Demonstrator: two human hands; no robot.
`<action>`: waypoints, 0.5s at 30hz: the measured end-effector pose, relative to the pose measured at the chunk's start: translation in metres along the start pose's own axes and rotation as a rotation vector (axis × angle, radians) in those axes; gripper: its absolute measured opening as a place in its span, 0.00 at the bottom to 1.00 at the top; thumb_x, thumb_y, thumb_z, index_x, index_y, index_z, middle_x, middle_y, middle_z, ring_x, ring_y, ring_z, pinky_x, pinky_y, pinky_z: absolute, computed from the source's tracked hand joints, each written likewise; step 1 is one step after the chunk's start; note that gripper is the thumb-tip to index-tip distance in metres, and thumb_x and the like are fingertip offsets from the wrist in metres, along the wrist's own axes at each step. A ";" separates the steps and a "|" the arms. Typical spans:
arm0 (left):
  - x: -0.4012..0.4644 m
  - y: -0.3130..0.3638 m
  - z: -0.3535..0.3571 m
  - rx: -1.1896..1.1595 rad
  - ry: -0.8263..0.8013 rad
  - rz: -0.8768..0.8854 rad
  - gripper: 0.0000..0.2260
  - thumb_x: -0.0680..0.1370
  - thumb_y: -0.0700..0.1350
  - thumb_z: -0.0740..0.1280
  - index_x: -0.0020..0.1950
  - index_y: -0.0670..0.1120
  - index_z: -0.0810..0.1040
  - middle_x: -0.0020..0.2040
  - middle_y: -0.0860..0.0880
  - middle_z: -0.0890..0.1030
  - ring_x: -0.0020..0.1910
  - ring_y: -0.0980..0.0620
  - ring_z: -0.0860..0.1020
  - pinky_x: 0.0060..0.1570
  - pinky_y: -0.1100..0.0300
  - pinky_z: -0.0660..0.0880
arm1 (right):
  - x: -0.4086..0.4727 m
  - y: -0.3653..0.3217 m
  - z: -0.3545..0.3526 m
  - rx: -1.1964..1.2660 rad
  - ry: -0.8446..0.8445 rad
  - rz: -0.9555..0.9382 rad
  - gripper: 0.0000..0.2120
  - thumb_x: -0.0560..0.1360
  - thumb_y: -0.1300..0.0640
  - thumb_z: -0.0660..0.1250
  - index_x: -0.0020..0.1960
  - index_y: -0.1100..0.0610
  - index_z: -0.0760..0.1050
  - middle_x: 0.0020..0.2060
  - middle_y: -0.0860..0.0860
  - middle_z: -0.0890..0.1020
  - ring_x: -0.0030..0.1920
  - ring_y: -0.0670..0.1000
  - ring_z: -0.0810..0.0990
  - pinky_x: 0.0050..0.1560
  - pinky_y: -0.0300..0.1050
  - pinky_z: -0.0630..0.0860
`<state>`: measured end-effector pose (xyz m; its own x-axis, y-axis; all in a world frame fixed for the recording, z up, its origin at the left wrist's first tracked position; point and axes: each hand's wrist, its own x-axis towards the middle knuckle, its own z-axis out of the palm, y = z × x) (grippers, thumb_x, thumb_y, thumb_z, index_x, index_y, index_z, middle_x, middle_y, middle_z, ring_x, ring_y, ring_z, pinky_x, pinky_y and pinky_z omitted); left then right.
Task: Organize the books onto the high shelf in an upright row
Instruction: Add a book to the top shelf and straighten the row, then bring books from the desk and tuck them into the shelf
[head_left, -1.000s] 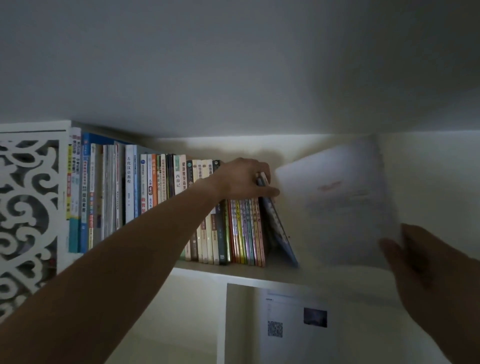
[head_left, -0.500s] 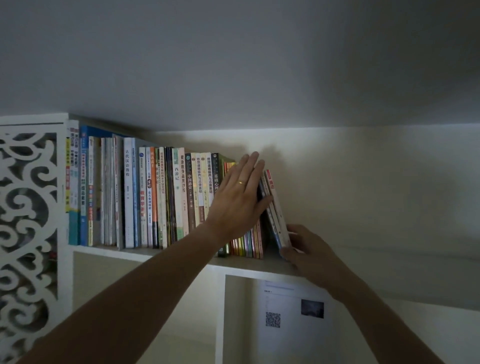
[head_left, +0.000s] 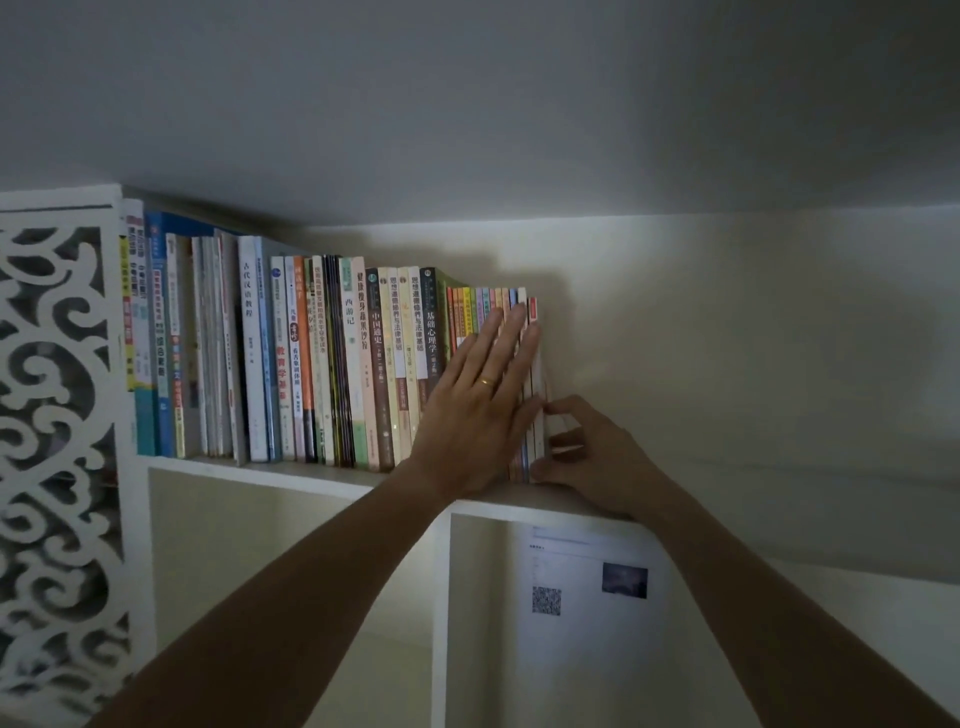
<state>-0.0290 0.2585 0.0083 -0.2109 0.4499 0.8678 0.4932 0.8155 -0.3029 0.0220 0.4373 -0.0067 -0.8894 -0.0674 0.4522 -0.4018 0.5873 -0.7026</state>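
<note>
my left hand (head_left: 480, 400) lies flat, fingers straight, against the spines of the books (head_left: 332, 358) standing upright along the high shelf (head_left: 311, 475) at centre frame. my right hand (head_left: 587, 452) has its fingers curled against the last thin book (head_left: 537, 374) at the row's right end.

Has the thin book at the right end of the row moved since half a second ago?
Yes. The end book was leaning with its foot out to the right; it now stands upright against the row on the shelf.
</note>
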 end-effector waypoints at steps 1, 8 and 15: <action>-0.004 0.002 0.002 0.019 -0.003 -0.007 0.31 0.87 0.56 0.52 0.84 0.42 0.47 0.85 0.42 0.45 0.84 0.44 0.42 0.80 0.43 0.52 | 0.000 -0.002 0.001 -0.013 0.006 0.005 0.32 0.67 0.56 0.82 0.65 0.44 0.71 0.48 0.48 0.83 0.46 0.47 0.85 0.42 0.35 0.79; -0.056 0.031 -0.003 -0.193 -0.025 -0.063 0.29 0.87 0.54 0.54 0.84 0.41 0.54 0.84 0.41 0.51 0.84 0.44 0.46 0.80 0.41 0.53 | -0.044 -0.004 0.012 -0.300 0.112 -0.126 0.30 0.74 0.47 0.75 0.73 0.47 0.69 0.58 0.47 0.80 0.55 0.50 0.80 0.56 0.40 0.75; -0.176 0.080 -0.005 -0.267 -0.032 -0.184 0.28 0.84 0.51 0.62 0.81 0.40 0.62 0.82 0.38 0.57 0.83 0.40 0.53 0.78 0.38 0.57 | -0.149 0.078 0.090 -0.602 0.476 -0.529 0.18 0.80 0.54 0.68 0.69 0.59 0.76 0.77 0.59 0.67 0.80 0.58 0.60 0.75 0.56 0.66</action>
<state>0.0516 0.2429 -0.1671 -0.3411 0.3188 0.8843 0.6478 0.7614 -0.0247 0.1036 0.4209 -0.1782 -0.3863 -0.1863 0.9033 -0.4302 0.9027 0.0022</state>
